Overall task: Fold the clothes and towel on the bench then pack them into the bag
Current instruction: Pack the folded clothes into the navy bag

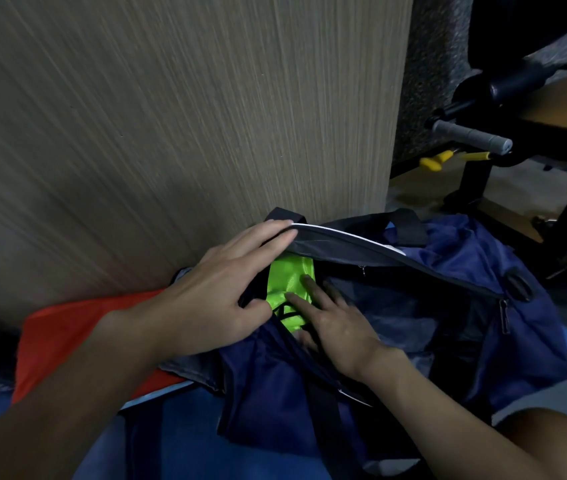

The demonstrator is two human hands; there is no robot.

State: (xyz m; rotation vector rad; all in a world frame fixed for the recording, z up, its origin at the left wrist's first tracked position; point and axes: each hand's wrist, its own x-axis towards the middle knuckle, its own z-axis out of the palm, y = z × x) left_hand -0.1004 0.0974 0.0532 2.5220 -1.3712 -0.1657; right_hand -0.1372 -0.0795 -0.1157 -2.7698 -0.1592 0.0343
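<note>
A navy blue bag (pixel 465 271) lies unzipped in front of me, against a wood-grain wall. Inside its left end sits a bright green garment (pixel 289 275) with a black drawstring. My left hand (pixel 219 292) rests on the bag's left end, its fingertips on the grey upper rim and its thumb on the opening's edge. My right hand (pixel 334 323) reaches into the opening and presses flat on the green garment with its fingers spread. An orange cloth (pixel 67 334) lies to the left of the bag, partly under my left forearm.
The wood-grain wall (pixel 171 116) stands right behind the bag. Black gym equipment with a grey handle (pixel 472 135) and yellow pins (pixel 434 161) stands at the right. A blue surface (pixel 178 431) lies below the bag. Dark objects sit at the far left edge.
</note>
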